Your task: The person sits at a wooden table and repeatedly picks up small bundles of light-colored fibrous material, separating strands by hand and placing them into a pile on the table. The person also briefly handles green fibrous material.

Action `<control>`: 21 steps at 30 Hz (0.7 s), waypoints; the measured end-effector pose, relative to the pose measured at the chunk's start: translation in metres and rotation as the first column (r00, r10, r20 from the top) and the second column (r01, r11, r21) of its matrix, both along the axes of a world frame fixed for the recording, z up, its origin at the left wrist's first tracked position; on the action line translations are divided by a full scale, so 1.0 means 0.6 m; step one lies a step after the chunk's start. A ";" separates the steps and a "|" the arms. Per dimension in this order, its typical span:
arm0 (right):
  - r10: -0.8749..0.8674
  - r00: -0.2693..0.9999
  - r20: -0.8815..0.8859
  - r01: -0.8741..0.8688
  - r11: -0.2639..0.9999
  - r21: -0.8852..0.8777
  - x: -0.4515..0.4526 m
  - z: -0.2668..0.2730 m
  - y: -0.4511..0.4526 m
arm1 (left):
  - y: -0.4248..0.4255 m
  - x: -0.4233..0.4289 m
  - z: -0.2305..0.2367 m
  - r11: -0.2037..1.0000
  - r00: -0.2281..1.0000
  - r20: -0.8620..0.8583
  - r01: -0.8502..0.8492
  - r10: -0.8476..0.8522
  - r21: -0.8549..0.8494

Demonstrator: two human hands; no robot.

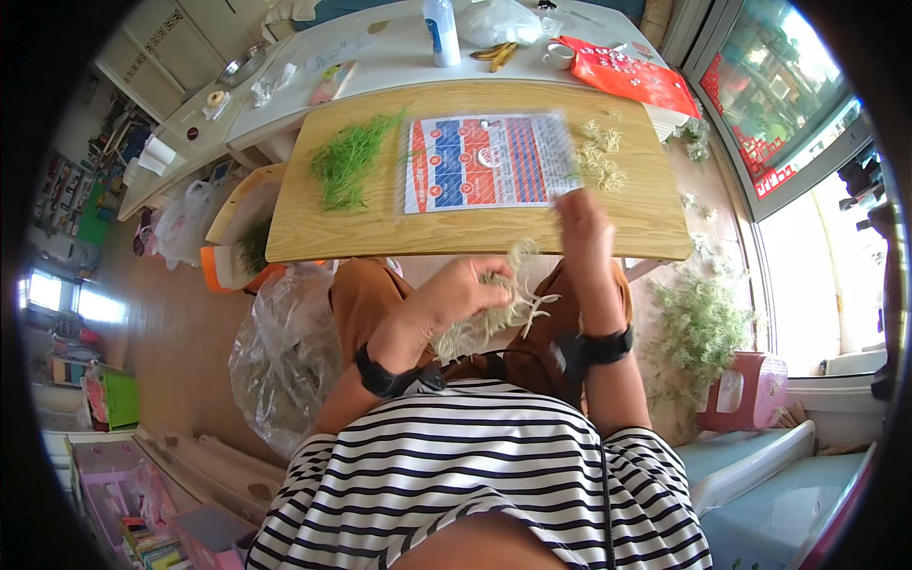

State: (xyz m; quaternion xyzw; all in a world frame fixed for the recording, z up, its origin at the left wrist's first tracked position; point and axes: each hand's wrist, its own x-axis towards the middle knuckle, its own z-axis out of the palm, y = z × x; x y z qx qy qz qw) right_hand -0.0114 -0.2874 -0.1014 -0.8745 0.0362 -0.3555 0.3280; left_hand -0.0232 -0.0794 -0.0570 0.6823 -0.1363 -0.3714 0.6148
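My left hand grips a bunch of pale, curly plastic-looking sprigs above my lap. Blurred by motion, my right hand is over the near edge of the wooden tabletop; whether it holds anything is unclear. Just beyond it lies a loose group of pale curly strands. A printed sheet, in red, blue and white with writing on it, covers the middle of the tabletop. To its left rests a heap of thin green sprigs.
Behind stands a white table with a spray bottle, bananas, a cup and a red plastic bag. A clear plastic bag sits left of my legs. Pale sprigs pile up on the right-hand floor beside a pink stool.
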 end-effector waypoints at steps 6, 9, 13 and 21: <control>0.013 0.997 -0.070 0.039 0.720 0.693 0.072 0.003 -0.148 | -0.004 -0.001 -0.014 0.991 0.986 0.103 -0.130 0.133 -0.038; 0.073 0.994 -0.084 0.013 0.670 0.742 0.104 0.019 -0.183 | -0.008 0.003 -0.022 0.973 0.987 0.073 -0.125 0.142 -0.195; -0.022 0.962 -0.272 0.160 0.853 0.496 0.108 0.030 -0.195 | -0.004 0.005 -0.027 0.972 0.953 0.231 -0.155 0.194 -0.175; 0.671 0.740 -0.047 -0.537 0.631 0.560 -0.001 0.103 -0.051 | -0.007 0.012 -0.022 0.969 0.852 0.481 -0.245 0.205 0.021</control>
